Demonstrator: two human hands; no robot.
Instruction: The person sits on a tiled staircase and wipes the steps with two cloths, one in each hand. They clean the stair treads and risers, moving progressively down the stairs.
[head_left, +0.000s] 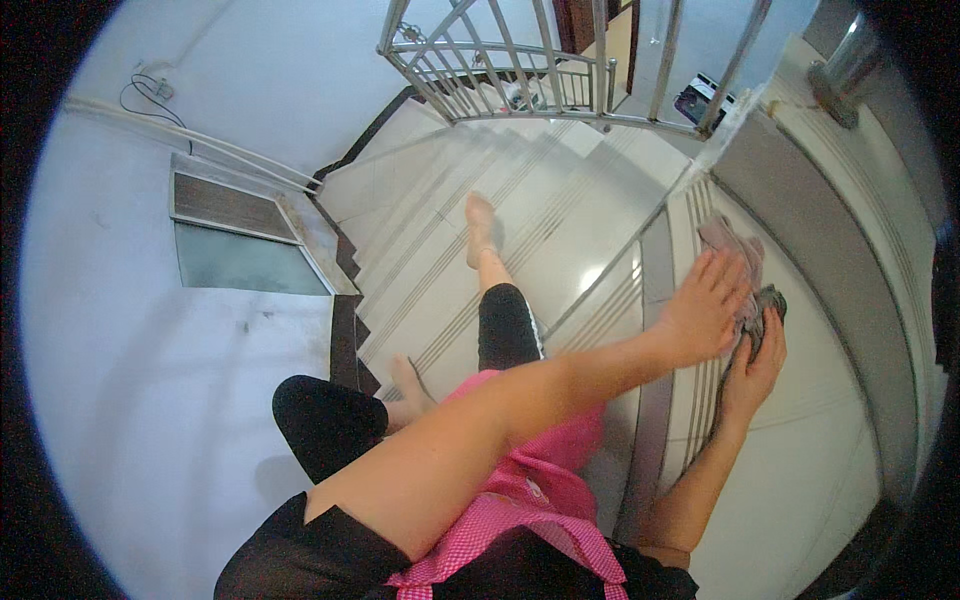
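My left hand (705, 306) reaches across my body, palm down, pressing a damp-looking pinkish-grey cloth (731, 238) onto a pale tiled stair tread (806, 390). Close beside it, my right hand (761, 367) has its fingers around a bunched, darker grey part of cloth (772, 300). Whether the two parts are one cloth or two cannot be told. Grooved dark lines run along the tread under the hands.
Lower steps (450, 292) wind down ahead, with my bare foot (480, 225) on one. A metal railing (517, 75) stands at the far side. On the left is a white wall (247, 360) with a small window (247, 255). A higher riser (817, 202) curves on the right.
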